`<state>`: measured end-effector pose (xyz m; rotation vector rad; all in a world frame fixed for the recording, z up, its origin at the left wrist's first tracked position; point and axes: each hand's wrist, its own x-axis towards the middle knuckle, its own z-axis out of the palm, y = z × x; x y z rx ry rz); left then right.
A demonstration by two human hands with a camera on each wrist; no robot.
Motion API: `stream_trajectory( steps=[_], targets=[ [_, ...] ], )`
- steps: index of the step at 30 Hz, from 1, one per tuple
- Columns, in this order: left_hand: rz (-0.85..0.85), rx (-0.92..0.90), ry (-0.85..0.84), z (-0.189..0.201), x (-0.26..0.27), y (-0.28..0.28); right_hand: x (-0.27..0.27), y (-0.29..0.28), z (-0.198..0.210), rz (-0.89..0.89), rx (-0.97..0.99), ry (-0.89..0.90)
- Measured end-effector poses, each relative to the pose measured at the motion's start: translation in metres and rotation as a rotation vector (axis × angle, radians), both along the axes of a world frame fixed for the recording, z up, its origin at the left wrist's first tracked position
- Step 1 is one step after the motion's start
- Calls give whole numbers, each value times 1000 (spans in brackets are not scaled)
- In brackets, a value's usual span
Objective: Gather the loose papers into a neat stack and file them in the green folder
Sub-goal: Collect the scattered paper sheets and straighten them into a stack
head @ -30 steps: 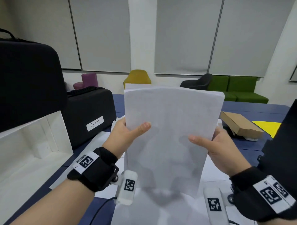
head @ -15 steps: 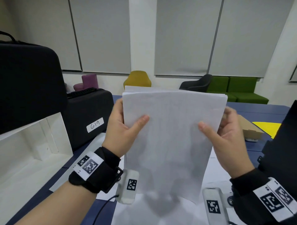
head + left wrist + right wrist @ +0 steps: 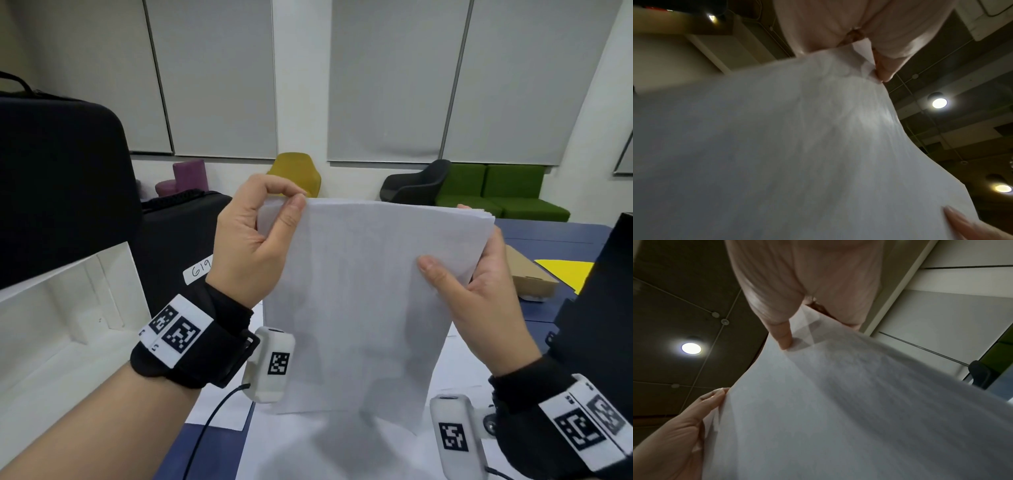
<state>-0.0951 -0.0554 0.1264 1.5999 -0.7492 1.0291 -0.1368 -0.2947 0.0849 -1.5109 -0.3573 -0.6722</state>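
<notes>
A stack of white papers [image 3: 359,301] stands upright in front of me, its bottom edge down near the sheets lying on the table. My left hand [image 3: 260,236] pinches its top left corner between thumb and curled fingers. My right hand [image 3: 476,291] grips the right edge, thumb on the front, fingers behind. The left wrist view shows the papers [image 3: 797,154] pinched at the corner by the left hand [image 3: 869,48]. In the right wrist view the right hand [image 3: 807,301] holds the papers [image 3: 859,410]. No green folder is in view.
More white sheets [image 3: 342,448] lie on the blue table [image 3: 548,233]. Black cases [image 3: 58,192] and a white box [image 3: 51,325] stand at the left. A cardboard box [image 3: 527,277], a yellow sheet [image 3: 565,274] and a dark object [image 3: 609,308] are at the right.
My left hand slid up the left edge to pinch the top corner. The stack dropped lower and my right hand shifted its grip on the right edge.
</notes>
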Motion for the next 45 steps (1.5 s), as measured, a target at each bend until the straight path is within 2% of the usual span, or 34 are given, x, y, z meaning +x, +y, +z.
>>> stream_trajectory(
  steps=[3,9,12,13,15,17,19,21,24,26,29,31,34,36,40,45],
  targets=[
    [-25,-31,26,-1,1,0,0,0,-2,39,21,37],
    [-85,-127,37,-3,4,4,2,-8,-21,259,-12,280],
    [-168,-188,108,-7,7,7,3,-5,-32,260,-46,355],
    [-218,-204,178,-10,7,8,3,-4,-35,241,-54,365],
    [-382,-220,429,-22,9,10,3,-2,-38,200,-36,373],
    [-482,-127,692,-41,13,12,3,0,-38,167,-25,365],
    [-502,-5,824,-57,14,14,3,2,-36,137,-30,332],
    [-519,2,838,-59,13,14,2,4,-31,117,-31,281],
    [-535,-82,789,-46,9,9,2,5,-22,101,-8,215],
    [-562,-126,768,-45,9,10,3,2,-20,147,2,218],
    [-581,-89,817,-69,12,17,11,-9,-38,315,79,372],
    [-588,-64,884,-93,11,18,14,-13,-57,392,57,488],
    [-558,-79,904,-112,9,13,13,-6,-71,329,-3,503],
    [-526,-106,874,-107,8,11,12,-3,-65,281,-10,466],
    [-541,-132,797,-91,15,18,10,-9,-45,309,32,399],
    [-591,-88,809,-93,17,16,8,-5,-42,281,17,383]
  ],
)
